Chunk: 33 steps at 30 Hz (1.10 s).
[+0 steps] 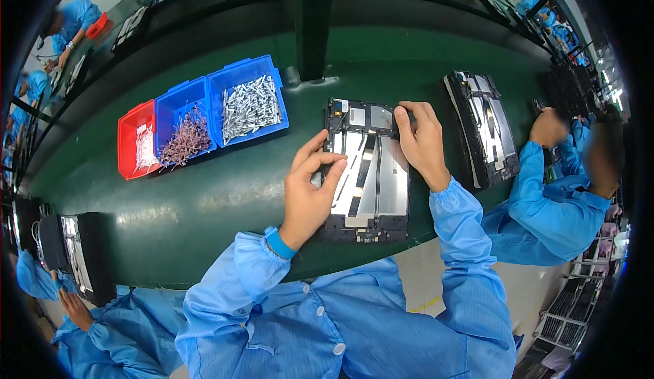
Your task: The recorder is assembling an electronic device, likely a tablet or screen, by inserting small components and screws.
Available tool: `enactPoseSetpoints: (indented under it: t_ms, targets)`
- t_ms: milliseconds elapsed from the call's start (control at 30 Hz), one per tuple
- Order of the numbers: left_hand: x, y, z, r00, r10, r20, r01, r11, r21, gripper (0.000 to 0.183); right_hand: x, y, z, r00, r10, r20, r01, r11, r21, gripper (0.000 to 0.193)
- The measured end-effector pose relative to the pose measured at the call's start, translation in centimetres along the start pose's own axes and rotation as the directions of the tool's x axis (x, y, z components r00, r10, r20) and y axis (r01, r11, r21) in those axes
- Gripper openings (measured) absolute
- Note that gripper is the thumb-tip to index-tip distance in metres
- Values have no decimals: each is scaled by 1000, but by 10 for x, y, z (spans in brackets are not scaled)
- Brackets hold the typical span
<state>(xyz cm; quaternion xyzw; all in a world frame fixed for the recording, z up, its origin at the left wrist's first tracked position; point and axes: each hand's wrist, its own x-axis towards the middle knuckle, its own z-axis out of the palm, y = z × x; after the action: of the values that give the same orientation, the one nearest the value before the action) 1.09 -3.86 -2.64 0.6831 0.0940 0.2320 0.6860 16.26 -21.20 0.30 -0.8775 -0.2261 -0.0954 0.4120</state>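
An opened tablet lies on the green table in front of me, its silver panels, black frame and dark ribbon strips exposed. My right hand grips its upper right corner, the thumb on top and the fingers along the edge. Over the left side is my left hand, with thumb and forefinger brought together above the silver panel. Whatever sits between those two fingertips is too small to make out. Another finger of that hand reaches to the tablet's upper left edge.
Left of the tablet stand a red bin of white pieces, a blue bin of reddish pieces and a blue bin of silvery strips. More opened tablets are stacked at right. A green post rises behind. Co-workers sit on both sides.
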Motion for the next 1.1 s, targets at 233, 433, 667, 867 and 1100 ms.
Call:
enactPoseSetpoints:
  t_ms: [233, 433, 667, 867, 1100]
  targets:
    - [-39, 12, -1, 997, -18, -78, 22, 998, 55, 14, -26, -21, 3, 992, -118, 40, 121, 990, -78, 38]
    - [-79, 26, -11, 991, 2, -132, 8, 997, 75, 13, -59, -47, 8, 988, -115, 107, 131, 980, -151, 44]
    - [-80, 35, -51, 991, -82, -103, 92, 991, 96, 14, -53, -71, 1, 981, -173, 84, 188, 954, -233, 42]
    - [-64, 50, -65, 994, -9, -113, 17, 997, 70, 14, -55, -124, -5, 799, -452, 396, 305, 873, 380, 40]
    - [-62, 51, -69, 989, 128, -69, -103, 950, 294, 10, -70, -116, 23, 790, -440, 427, 216, 851, 478, 10]
